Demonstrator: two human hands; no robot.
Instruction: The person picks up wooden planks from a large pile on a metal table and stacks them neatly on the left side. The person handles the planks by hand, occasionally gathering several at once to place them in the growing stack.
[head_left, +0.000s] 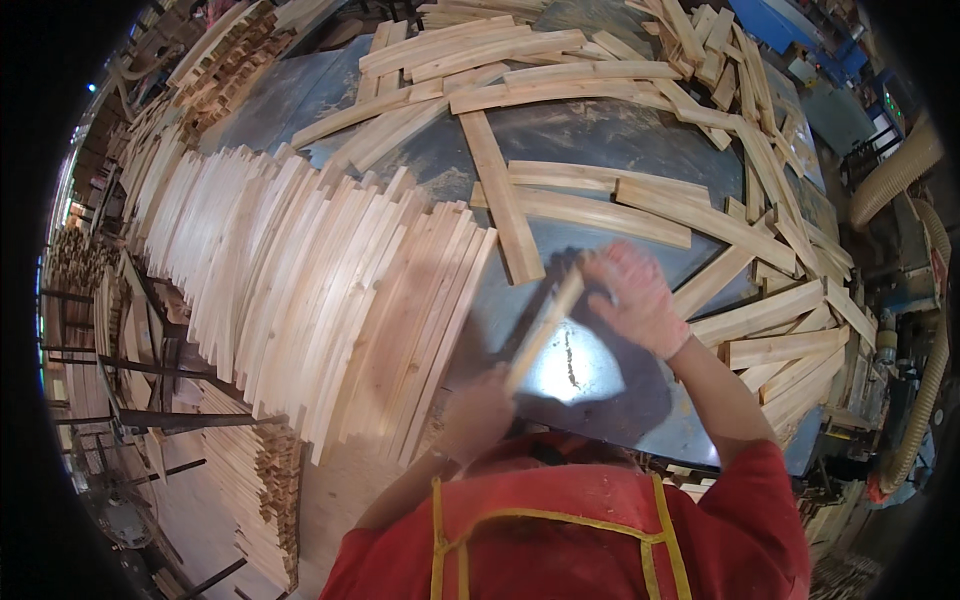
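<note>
A wooden strip (548, 322), blurred by motion, slants above the metal tabletop (480, 319). My left hand (476, 409) is round its near end. At its far end is my right hand (634, 296), in a pale, reddish glove and strongly blurred; its thumb stands apart from the fingers, and whether it grips the strip cannot be told. Left of the strip, a long row of wooden slats (322, 300) stands packed side by side. Beyond my right hand a loose board (501, 195) lies across the tabletop, near other boards (607, 176).
Loose boards lie crisscrossed at the right (757, 315) and far side of the table (555, 90). Stacked strips (277, 502) stand low at the left beside metal bars (187, 418). A ribbed hose (930, 337) hangs at the far right, near blue machinery (795, 34).
</note>
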